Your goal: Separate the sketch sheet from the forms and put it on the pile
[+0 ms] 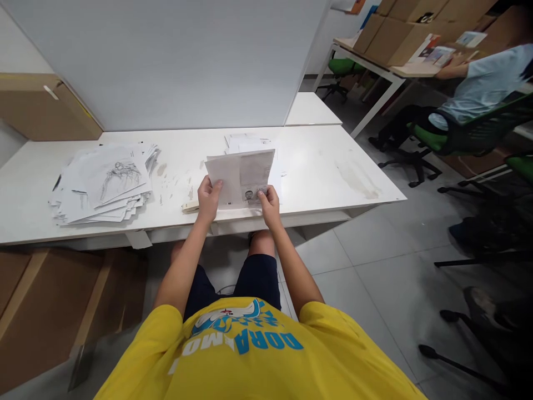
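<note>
My left hand point(209, 198) grips the left edge of a sheet of paper point(228, 179), thumb on its near face. On the lower right side of the same paper, my right hand point(270, 206) is closed with its thumb on top. The paper is tilted up over the table's front edge; it bears a small printed portrait and grey panels, and whether it is one sheet or more I cannot tell. Behind it lie other white papers point(245, 142), partly hidden. A small cream-coloured object point(190, 207) rests beside my left hand, its kind unclear.
A messy paper stack point(104, 183), its top sheet sketched, covers the left of the white table point(333, 161). A pale partition point(187, 61) rises behind. Cardboard boxes stand at left point(45, 111) and below the table. At right, a person point(491, 83) sits at another desk.
</note>
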{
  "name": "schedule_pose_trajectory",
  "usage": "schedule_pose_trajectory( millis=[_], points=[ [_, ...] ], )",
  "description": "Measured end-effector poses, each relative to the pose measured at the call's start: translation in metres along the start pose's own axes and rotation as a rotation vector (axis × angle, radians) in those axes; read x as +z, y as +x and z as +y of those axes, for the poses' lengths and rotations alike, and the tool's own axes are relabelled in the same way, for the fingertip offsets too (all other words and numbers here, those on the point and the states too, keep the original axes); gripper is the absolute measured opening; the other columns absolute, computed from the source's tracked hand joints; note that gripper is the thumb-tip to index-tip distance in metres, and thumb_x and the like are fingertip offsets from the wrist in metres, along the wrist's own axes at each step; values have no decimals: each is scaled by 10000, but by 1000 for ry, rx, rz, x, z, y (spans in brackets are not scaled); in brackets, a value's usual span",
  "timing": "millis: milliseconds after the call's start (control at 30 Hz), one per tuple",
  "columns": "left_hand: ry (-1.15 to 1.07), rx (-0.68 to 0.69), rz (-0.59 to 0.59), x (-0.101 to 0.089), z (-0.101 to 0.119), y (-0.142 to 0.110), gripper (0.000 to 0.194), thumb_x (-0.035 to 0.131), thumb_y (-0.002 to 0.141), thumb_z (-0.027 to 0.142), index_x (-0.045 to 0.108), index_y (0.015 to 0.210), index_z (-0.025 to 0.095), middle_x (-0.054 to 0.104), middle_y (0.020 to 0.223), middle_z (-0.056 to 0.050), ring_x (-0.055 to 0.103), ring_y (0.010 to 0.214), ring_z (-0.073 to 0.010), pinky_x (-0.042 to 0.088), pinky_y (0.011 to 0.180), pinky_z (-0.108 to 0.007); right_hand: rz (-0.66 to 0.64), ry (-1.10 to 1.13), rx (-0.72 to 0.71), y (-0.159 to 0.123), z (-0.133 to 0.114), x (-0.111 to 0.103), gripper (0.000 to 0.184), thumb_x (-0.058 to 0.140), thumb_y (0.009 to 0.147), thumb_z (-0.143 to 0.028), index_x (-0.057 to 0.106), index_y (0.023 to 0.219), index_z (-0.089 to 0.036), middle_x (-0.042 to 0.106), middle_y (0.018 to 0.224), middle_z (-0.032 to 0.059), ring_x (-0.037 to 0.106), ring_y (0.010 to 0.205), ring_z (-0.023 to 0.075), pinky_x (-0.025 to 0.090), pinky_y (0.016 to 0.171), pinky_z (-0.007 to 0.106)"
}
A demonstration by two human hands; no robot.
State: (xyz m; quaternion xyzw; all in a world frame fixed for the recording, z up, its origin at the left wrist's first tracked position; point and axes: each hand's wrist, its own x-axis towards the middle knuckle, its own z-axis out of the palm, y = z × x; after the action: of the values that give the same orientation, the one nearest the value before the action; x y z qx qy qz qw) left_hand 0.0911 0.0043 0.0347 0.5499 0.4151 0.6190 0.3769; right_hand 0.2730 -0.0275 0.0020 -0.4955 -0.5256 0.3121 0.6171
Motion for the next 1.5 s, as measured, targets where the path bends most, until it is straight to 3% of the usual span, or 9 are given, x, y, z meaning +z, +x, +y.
schedule_pose_trajectory(
  millis=[233,333,467,600,767,967,1200,1333,1500],
  points=[
    [264,135,85,-14,25,-6,648,552,893,620,396,1402,251,532,1381,-137,503,1325,-264,446,1058,-378,-251,-447,-367,32,-60,-50,187,450,947,-370,582,943,-238,609,850,48,556,818,217,450,784,354],
    [439,118,-109,-19,41,0,688,704,814,531,452,1390,251,522,1409,-118,454,1365,-296,415,1098,-403,-429,-663,-548,55,-83,-63,177,445,954,-284,611,948,-221,642,875,72,563,851,240,443,805,389],
    [290,-135,-261,-6,42,1,436,748,773,443,671,1103,169,706,1082,-104,631,1121,-311,513,972,-398,-532,-762,-595,71,-88,-66,174,459,957,-265,626,960,-215,658,871,76,582,902,265,442,889,452],
    [124,-261,-137,6,23,-8,380,755,748,423,701,987,132,737,1021,-121,676,1025,-300,549,909,-399,-326,-600,-460,60,-65,-77,322,612,894,-382,577,1184,-247,622,1184,85,527,1187,296,362,1083,521],
    [69,-250,-114,7,-7,-12,423,770,698,474,702,949,140,748,1005,-111,690,997,-287,545,927,-411,-67,-62,10,33,-8,-77,634,752,732,-488,504,1279,-283,577,1331,69,526,1253,250,427,1087,451],
    [101,-149,-114,1,-20,-17,494,729,737,515,669,1072,158,735,1084,-110,676,1051,-267,533,941,-371,-73,252,221,18,24,-60,423,818,648,-414,689,1007,-230,736,1058,35,661,1019,227,542,918,365],
    [162,-164,-54,4,-13,-24,463,748,721,522,682,989,151,751,1000,-109,692,983,-267,552,900,-378,-203,109,356,17,18,-74,313,867,564,-402,738,745,-181,745,790,35,695,843,245,554,743,342],
    [101,-207,-79,4,-9,-21,471,775,689,503,686,992,153,755,1028,-104,696,991,-273,561,891,-392,-313,106,435,11,16,-77,369,878,537,-430,740,758,-169,757,805,45,705,864,261,559,770,351],
    [-73,-402,-118,-3,0,-24,563,824,623,488,666,1039,144,739,1109,-131,692,1024,-299,571,883,-421,-212,261,477,-7,12,-76,460,845,560,-475,722,901,-193,766,932,56,710,939,258,571,815,339]
  ],
)
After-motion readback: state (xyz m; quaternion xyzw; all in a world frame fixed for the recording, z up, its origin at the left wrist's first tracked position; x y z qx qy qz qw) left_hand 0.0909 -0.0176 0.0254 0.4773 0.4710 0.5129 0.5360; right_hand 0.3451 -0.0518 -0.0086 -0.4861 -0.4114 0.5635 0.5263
